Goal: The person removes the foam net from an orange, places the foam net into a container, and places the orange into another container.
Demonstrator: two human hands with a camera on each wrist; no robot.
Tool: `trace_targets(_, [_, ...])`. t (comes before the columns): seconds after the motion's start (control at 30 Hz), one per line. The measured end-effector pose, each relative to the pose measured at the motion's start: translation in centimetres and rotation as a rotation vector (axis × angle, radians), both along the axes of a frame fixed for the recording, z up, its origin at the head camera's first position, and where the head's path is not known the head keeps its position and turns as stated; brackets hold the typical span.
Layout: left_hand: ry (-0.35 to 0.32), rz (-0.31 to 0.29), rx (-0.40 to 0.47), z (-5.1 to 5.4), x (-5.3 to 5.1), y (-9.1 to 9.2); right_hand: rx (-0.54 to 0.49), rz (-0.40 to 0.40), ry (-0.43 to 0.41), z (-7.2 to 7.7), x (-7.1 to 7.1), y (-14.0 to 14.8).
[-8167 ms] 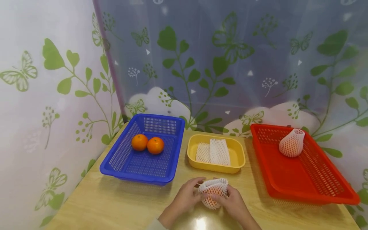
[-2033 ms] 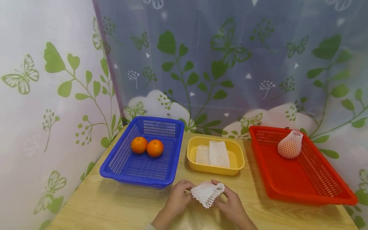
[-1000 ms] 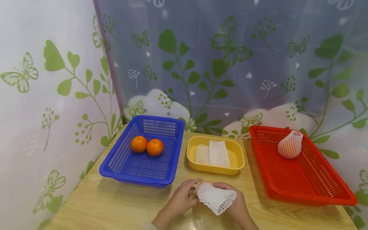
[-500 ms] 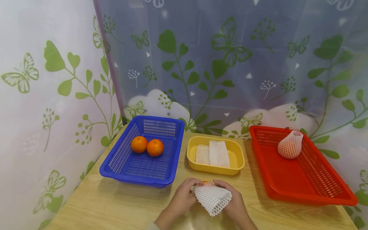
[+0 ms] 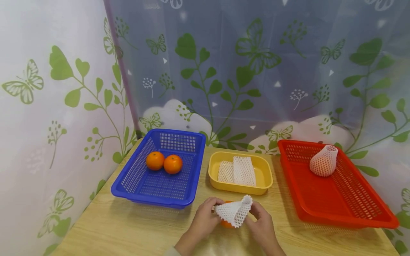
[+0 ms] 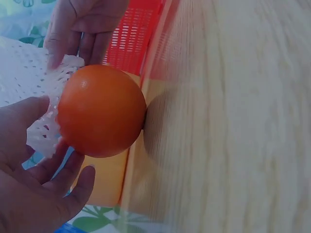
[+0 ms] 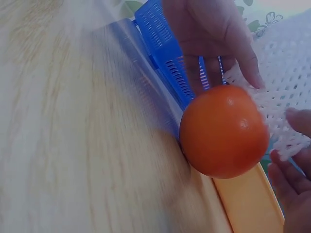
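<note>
With left hand (image 5: 205, 217) and right hand (image 5: 263, 223) flanking the orange (image 6: 102, 111), we pinch the net sleeve (image 5: 230, 212), its rim against the orange's top.

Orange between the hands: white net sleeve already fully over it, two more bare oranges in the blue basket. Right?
Not fully: the left wrist view shows the orange mostly bare, with the white net sleeve only at one side of it. Two more bare oranges in the blue basket is right.

glossy orange (image 6: 102, 111); matt mesh sleeve (image 5: 229, 211); plastic baskets (image 5: 153, 201); wood-grain table (image 5: 128, 231)
</note>
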State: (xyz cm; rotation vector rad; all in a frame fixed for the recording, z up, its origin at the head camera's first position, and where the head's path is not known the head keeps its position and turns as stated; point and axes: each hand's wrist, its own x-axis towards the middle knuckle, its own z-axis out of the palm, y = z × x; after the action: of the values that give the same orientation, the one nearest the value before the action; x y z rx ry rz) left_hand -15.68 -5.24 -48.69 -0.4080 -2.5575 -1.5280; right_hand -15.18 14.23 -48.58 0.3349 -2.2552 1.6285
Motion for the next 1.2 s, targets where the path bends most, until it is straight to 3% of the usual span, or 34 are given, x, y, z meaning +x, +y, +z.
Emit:
trace_targets(0.23, [-0.003,-0.028,-0.044,0.2,0.1,0.4,-0.175,-0.009,0.039,0.6,0.0,-0.4])
trace_targets(0.47, [0.006,-0.021,-0.094,0.1,0.2,0.7,-0.235,-0.055,0.063,1.2,-0.1,-0.6])
trace_targets(0.63, [-0.035,-0.030,-0.100,-0.1,0.2,0.7,-0.283,-0.103,0.021,1.6,-0.3,-0.6])
trace_targets(0.83, [-0.076,-0.028,-0.082,-0.4,0.1,0.9,-0.358,-0.082,0.019,1.4,-0.7,-0.5])
trace_targets(1.0, [-0.113,-0.027,-0.073,-0.3,0.1,1.0,-0.355,-0.125,-0.005,1.7,-1.0,-0.2])
trace_targets(1.2, [-0.137,-0.049,-0.144,0.0,0.0,1.0,-0.315,-0.163,-0.037,2.2,-1.9,0.6])
